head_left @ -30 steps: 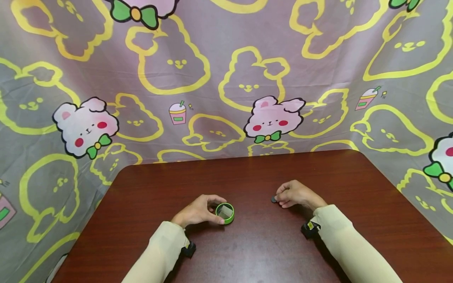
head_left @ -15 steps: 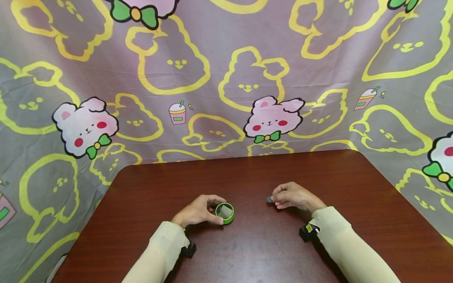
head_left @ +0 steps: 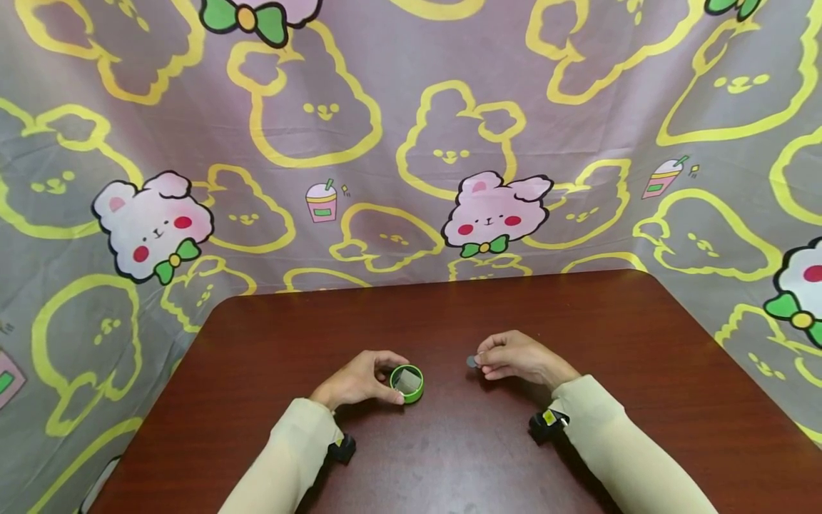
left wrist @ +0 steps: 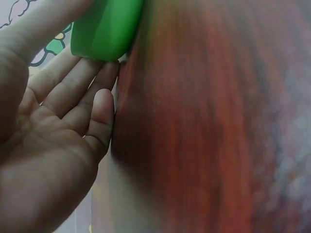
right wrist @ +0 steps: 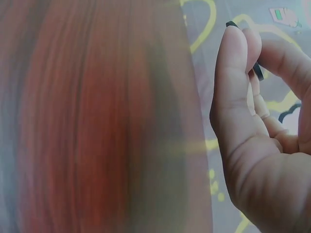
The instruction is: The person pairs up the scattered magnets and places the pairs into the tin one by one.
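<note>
My left hand [head_left: 356, 380] grips a small round green container [head_left: 417, 395] between thumb and fingers, left of the table's middle. Its top is uncovered, and a pale grey block-like shape [head_left: 407, 382] shows inside. The left wrist view shows the smooth green wall [left wrist: 104, 36] of this container against the fingers. To the right, my right hand [head_left: 521, 361] pinches a small thin grey disc [head_left: 472, 362] by its edge, apart from the container. From the right wrist, only a dark edge of the disc [right wrist: 258, 72] shows behind the fingertips.
A dark red-brown wooden table [head_left: 449, 457] lies under both hands. Behind and beside it hangs a grey-pink curtain [head_left: 385, 107] printed with yellow outlines and rabbit faces. A black wrist camera sits on each sleeve.
My right hand has moved left with the grey disc, closer to the green container. The left hand and container stay nearly in place.
</note>
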Demonstrator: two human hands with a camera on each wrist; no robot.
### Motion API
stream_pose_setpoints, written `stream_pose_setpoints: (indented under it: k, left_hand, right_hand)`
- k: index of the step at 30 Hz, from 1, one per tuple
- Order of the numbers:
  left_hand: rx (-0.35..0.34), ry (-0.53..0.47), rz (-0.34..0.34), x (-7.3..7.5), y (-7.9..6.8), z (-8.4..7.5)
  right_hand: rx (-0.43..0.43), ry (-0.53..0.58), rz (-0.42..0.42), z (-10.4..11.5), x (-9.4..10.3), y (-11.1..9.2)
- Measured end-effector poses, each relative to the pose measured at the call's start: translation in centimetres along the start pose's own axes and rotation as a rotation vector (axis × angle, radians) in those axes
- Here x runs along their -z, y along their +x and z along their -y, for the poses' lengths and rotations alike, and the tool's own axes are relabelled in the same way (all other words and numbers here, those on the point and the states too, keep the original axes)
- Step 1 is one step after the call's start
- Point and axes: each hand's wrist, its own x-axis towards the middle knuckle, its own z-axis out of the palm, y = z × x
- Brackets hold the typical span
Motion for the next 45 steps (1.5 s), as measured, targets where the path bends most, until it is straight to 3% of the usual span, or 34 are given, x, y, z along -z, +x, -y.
stream_pose_setpoints:
  k: [19, 26, 35, 45]
  left_hand:
    - [0.004, 0.006, 0.016, 0.1, -0.2, -0.3]
    - [-0.018, -0.013, 0.015, 0.1, -0.8, -2.0]
    - [0.006, 0.011, 0.003, 0.1, 0.0, 0.0]
    - [0.018, 0.003, 0.015, 0.2, -0.3, -1.1]
  right_hand:
    - [0.025, 0.042, 0.044, 0.7, -3.6, 1.1]
    - [0.016, 0.062, 0.066, 0.8, -4.9, 2.0]
    - [0.019, 0.057, 0.066, 0.7, -6.4, 2.8]
    - [0.02, 0.065, 0.057, 0.1, -7.8, 3.8]
